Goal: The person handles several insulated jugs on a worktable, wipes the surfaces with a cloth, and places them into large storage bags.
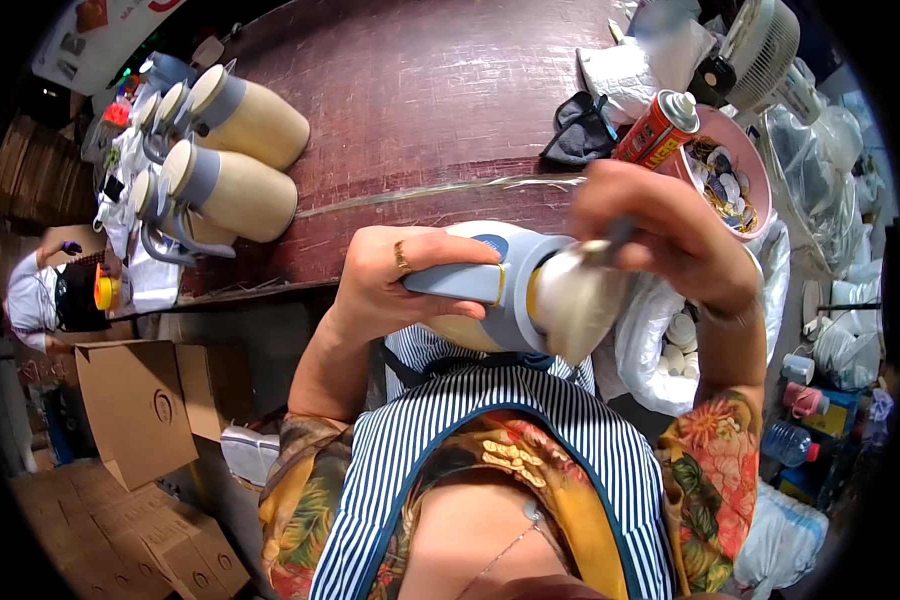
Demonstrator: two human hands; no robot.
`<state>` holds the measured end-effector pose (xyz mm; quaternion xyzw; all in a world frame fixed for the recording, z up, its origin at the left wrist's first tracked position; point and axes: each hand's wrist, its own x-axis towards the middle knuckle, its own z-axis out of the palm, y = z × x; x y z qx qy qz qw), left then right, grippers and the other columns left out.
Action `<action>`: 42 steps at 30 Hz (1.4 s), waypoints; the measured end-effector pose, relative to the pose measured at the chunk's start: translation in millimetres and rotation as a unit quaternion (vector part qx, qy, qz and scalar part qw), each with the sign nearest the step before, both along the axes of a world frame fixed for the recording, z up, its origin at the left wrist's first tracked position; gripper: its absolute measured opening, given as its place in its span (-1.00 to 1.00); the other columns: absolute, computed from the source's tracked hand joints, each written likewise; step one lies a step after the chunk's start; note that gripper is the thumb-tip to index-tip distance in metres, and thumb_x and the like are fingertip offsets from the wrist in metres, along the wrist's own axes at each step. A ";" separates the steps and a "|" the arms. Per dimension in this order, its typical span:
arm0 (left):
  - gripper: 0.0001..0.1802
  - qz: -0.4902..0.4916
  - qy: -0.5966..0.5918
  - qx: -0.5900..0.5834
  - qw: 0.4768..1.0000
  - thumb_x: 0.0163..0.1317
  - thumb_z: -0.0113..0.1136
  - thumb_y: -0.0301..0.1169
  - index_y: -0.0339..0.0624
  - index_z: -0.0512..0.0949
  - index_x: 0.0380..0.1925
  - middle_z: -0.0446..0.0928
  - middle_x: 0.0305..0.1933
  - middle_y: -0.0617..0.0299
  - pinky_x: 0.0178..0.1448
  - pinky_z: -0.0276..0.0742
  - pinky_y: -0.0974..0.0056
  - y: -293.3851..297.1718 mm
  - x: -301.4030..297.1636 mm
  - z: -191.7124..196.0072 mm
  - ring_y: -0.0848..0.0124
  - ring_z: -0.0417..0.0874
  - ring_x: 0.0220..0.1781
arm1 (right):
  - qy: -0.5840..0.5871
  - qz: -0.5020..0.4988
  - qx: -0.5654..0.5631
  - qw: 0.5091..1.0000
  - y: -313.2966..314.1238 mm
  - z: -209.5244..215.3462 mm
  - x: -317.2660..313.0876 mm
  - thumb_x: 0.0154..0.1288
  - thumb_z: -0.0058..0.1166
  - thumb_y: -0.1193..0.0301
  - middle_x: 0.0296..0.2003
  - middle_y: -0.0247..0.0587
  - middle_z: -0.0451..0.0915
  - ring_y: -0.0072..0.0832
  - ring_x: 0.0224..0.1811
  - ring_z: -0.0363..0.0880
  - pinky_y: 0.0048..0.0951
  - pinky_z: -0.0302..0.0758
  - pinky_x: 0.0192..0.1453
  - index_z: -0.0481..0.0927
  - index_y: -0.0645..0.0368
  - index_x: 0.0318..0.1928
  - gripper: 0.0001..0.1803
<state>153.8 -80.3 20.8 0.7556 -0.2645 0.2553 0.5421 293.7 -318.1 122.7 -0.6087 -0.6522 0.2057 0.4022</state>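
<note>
My left hand [382, 272] is wrapped round the grey-blue handle of a cream thermos jug [462, 332]. The jug lies on its side against my striped apron, its grey collar and mouth turned to the right. At that mouth, my right hand [675, 228] grips a rounded, cream-coloured lid-like piece [582, 300] by its dark grey end. Motion blurs this piece, so its exact form and whether it touches the rim cannot be made out. Several matching cream jugs [253, 125] with grey collars lie or stand at the table's left end.
A dark red table [410, 110] spans the front. At its right are a red spray can [658, 130], a pink bucket [735, 150] of small parts, a black cloth item [580, 130] and a fan [760, 50]. Below sits a bag [650, 345] of white pieces; cardboard boxes [135, 410] stand left.
</note>
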 end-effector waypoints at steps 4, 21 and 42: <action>-0.53 -0.004 0.060 -0.012 0.998 -0.11 0.54 -0.35 -0.24 0.65 -0.14 0.70 -0.25 0.10 -0.14 0.64 0.32 -6.2 5.8 0.9 0.35 0.75 -0.22 | -0.041 -0.083 0.026 0.995 16.6 -16.5 -17.6 0.41 0.04 0.22 0.00 -0.09 0.54 -0.26 0.01 0.57 -0.38 0.48 0.06 0.49 0.17 0.17 -0.58; -0.55 0.258 -0.088 0.330 0.904 -0.10 0.42 -0.41 -0.12 0.65 -0.10 0.52 -0.53 0.24 -0.48 0.48 0.32 -81.7 -9.4 -5.5 0.34 0.59 -0.54 | 0.102 -0.456 0.152 0.871 6.6 -124.3 -28.1 0.36 -0.19 0.26 0.36 0.17 0.19 -0.03 0.38 0.26 -0.24 0.25 0.36 0.37 0.26 0.27 -0.47; -0.61 -0.105 0.193 -0.015 0.975 -0.15 0.51 -0.41 -0.23 0.66 -0.24 0.69 -0.29 0.10 -0.17 0.56 0.32 9.0 10.1 -1.6 0.37 0.72 -0.26 | -0.440 0.014 0.120 0.890 -21.0 -81.7 -62.8 0.19 0.03 -0.27 0.25 0.06 0.32 0.16 0.31 0.29 0.32 0.27 0.26 0.40 -0.18 0.18 -0.33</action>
